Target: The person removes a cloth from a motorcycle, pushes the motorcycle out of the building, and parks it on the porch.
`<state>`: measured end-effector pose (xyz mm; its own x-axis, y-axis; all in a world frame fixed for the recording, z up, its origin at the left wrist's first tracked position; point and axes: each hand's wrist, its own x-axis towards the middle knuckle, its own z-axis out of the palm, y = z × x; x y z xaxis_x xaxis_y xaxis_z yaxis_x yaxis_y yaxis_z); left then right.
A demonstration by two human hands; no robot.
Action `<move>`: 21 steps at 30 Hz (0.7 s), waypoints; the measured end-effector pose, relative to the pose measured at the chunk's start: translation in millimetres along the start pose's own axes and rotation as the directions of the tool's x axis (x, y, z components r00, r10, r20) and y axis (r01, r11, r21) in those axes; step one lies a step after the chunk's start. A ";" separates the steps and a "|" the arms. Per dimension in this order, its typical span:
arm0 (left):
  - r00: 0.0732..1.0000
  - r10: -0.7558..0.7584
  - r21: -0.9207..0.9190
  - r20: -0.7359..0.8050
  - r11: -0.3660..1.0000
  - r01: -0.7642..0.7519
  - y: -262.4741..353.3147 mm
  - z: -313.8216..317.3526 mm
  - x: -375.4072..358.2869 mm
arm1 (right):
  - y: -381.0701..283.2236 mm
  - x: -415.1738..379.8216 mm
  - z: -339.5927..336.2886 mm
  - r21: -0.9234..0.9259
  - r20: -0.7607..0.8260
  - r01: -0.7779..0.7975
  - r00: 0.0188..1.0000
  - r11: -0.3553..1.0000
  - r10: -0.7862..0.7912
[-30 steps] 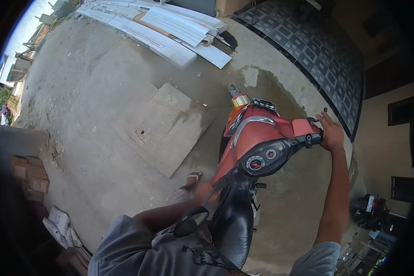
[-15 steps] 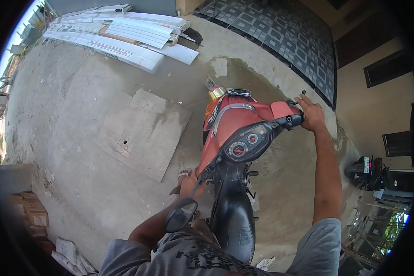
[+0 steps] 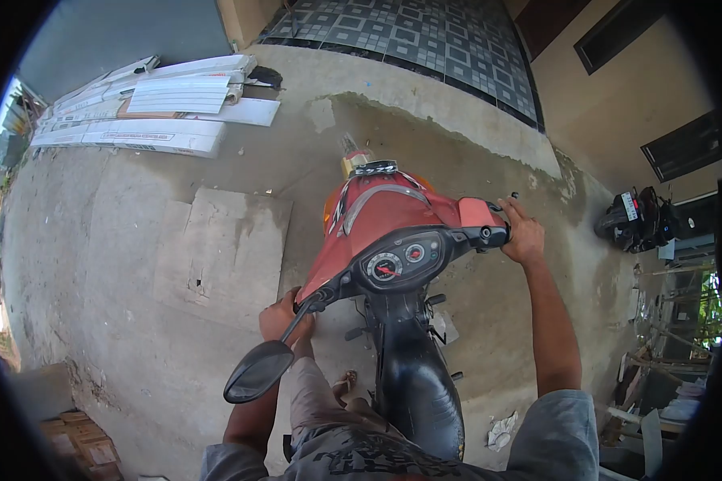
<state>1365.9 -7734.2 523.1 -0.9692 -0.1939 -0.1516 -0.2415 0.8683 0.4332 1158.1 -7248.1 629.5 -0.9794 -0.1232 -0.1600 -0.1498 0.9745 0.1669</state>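
Before me stands a red motorcycle (image 3: 385, 210) with a black seat (image 3: 417, 385) and a black instrument panel (image 3: 401, 259). My right hand (image 3: 525, 232) is closed around the right handlebar grip, with some fingers reaching forward toward the lever (image 3: 514, 195). At the other end of the handlebar, my left hand (image 3: 279, 316) wraps the left grip, partly hidden by the mirror stem. The round black mirror (image 3: 258, 372) leans toward my left forearm. My legs are on the left side of the motorcycle, with one sandalled foot (image 3: 346, 380) showing on the ground.
Long white boxes and panels (image 3: 160, 136) lie ahead on the left. A concrete slab (image 3: 217, 248) sits in the ground left of the front wheel. Ahead is a tiled porch (image 3: 409, 36); a second, dark motorcycle (image 3: 635, 220) stands to the right. Brown boxes (image 3: 80, 441) are at lower left.
The view has turned to the right, so the boxes and porch sit further left. The handlebar lies more level across the view, and both hands remain on it.
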 end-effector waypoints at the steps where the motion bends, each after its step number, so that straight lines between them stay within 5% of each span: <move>1: 0.999 0.044 -0.004 0.015 0.999 -0.044 -2.2 -8.8 10.2 | 0.1 -8.9 6.2 0.021 0.001 -0.028 1.000 0.999 0.028; 11: 0.938 0.300 0.021 0.172 0.951 -0.308 -3.7 -75.5 100.8 | -23.4 -75.7 30.5 0.193 0.046 -0.234 0.972 0.953 0.229; 21: 0.900 0.410 0.054 0.148 0.905 -0.422 -3.3 -60.4 133.0 | -27.6 -79.4 63.1 0.242 0.021 -0.300 0.952 0.923 0.304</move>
<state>1234.9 -7790.4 555.2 -0.9643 0.2491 -0.0898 0.1925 0.8923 0.4084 1248.5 -7253.3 576.2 -0.9755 0.1830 -0.1218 0.1883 0.9815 -0.0334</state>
